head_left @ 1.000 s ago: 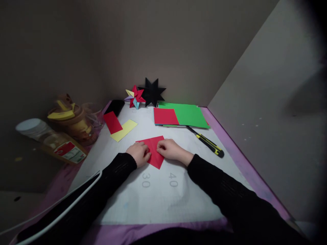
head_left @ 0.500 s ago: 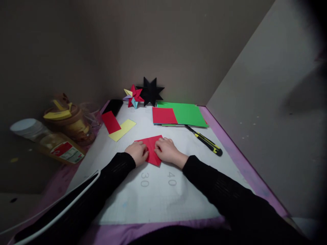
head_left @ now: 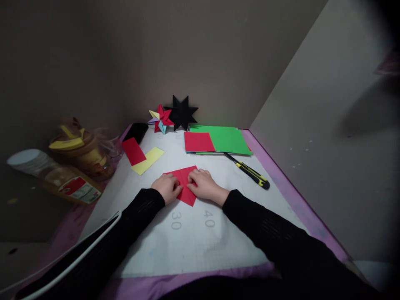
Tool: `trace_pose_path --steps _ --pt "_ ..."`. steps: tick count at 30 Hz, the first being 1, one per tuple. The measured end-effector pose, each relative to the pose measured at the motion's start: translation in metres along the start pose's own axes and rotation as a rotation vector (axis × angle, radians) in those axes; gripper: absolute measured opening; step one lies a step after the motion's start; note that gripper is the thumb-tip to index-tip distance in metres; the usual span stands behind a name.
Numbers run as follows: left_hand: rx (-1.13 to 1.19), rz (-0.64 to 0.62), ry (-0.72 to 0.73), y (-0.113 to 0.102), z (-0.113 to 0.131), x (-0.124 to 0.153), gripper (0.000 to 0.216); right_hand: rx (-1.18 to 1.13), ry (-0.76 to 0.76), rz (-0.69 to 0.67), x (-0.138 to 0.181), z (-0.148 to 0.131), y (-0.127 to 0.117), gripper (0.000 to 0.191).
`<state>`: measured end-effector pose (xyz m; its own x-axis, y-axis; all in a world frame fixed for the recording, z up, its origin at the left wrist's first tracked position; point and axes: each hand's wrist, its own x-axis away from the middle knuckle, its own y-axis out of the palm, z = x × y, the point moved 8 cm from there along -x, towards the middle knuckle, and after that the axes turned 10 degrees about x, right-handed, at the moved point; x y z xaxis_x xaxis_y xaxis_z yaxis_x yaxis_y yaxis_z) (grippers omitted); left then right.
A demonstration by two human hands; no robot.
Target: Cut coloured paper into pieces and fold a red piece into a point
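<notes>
A folded red paper sheet [head_left: 183, 179] lies on the white cutting mat [head_left: 187, 233] in the middle of the view. My left hand [head_left: 168, 187] rests on its left edge with fingers curled and pressed down on the paper. On the sheet's right side, my right hand [head_left: 204, 183] presses down too, its fingertips close to the centre crease. Both arms are in black sleeves.
A yellow-black utility knife [head_left: 250, 171] lies right of my hands. Green sheets [head_left: 229, 139] with a red sheet [head_left: 198, 141] sit behind. Red [head_left: 133, 150] and yellow [head_left: 148, 160] strips lie at left. Two paper stars [head_left: 160, 118] [head_left: 181, 111] stand by the wall. Jars [head_left: 79, 152] crowd the left edge.
My right hand's fingers have slid slightly left along the red paper toward the crease. The view has shifted a little; the left hand stays put.
</notes>
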<state>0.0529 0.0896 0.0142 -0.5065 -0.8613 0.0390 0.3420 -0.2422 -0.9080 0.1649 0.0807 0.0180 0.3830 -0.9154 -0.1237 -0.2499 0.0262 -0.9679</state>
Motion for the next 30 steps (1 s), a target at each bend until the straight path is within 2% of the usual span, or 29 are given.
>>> trace_pose_path --steps 4,9,16,23,30 --pt "0.001 0.003 -0.011 0.000 0.000 0.000 0.026 -0.013 -0.058 0.044 0.007 -0.005 -0.007 0.008" --pt "-0.017 0.015 -0.017 0.001 0.000 0.001 0.026 -0.064 -0.263 0.067 0.026 -0.020 -0.013 0.006" --pt "-0.030 -0.009 -0.028 0.003 0.001 0.000 0.028 -0.120 -0.515 0.116 0.063 -0.028 -0.009 0.026" --pt "-0.018 -0.011 -0.044 0.001 0.001 0.001 0.028 0.003 -0.626 0.044 0.085 -0.034 -0.003 0.049" --pt "-0.023 -0.021 -0.039 0.002 0.002 -0.001 0.027 0.062 -0.663 0.000 0.086 -0.035 -0.001 0.052"
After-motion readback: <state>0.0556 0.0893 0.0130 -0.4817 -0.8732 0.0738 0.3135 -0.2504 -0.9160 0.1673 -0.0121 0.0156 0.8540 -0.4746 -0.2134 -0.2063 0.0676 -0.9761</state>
